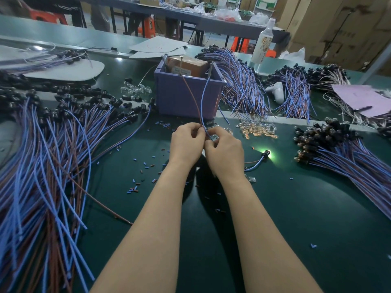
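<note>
My left hand (187,142) and my right hand (224,150) meet over the dark green table (275,218), just in front of a purple bin (182,96). Between their fingers they pinch a wire pair, one brown lead (191,96) and one blue lead (203,100). Both leads rise to metal posts at the bin's rim. A small clear bulb (214,136) shows at my right hand's fingertips. What sits inside the closed fingers is hidden.
Heaps of blue and brown wires with black sockets lie at the left (42,155), at the right (349,157) and behind the bin (239,81). Clear bulbs (257,129) are piled right of my hands. A lit socket (266,153) glows nearby. Cut insulation bits dot the table.
</note>
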`<state>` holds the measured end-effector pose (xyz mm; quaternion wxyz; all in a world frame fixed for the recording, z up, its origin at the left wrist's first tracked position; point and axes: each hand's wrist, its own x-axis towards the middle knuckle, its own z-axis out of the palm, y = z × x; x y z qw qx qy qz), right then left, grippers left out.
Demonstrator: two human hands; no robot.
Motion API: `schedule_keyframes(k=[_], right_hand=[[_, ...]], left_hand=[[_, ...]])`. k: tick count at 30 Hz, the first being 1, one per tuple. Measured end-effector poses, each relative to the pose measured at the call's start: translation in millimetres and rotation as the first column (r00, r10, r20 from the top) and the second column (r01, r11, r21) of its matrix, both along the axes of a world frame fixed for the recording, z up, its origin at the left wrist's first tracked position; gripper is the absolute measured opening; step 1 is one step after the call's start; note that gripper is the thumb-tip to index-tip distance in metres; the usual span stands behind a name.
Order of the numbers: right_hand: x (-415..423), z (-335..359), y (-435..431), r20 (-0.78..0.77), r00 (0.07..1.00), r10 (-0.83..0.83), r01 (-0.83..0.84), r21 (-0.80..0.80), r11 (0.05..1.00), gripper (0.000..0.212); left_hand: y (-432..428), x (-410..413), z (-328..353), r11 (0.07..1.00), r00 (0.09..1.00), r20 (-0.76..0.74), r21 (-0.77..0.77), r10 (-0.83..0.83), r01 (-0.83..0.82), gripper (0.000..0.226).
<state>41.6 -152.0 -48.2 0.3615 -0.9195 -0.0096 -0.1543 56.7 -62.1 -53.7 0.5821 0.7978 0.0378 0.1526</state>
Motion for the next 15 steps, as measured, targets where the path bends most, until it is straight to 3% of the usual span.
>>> schedule_keyframes(k=[11,15], right_hand=[[-2.5,3.7,0.7,-0.013,1.000,0.004,-0.004,0.008,1.000,0.027],[-6.5,17.8,-3.4,0.050,0.991,0.125,-0.129,0.084,0.988,0.028]], left_hand=[[-1.0,-4.6,6.0,1.000,1.000,0.007,-0.013,0.015,-0.015,0.020],[-1.0,-4.2,19.1,0.999,0.998,0.063,-0.050,-0.017,0.020,0.016]])
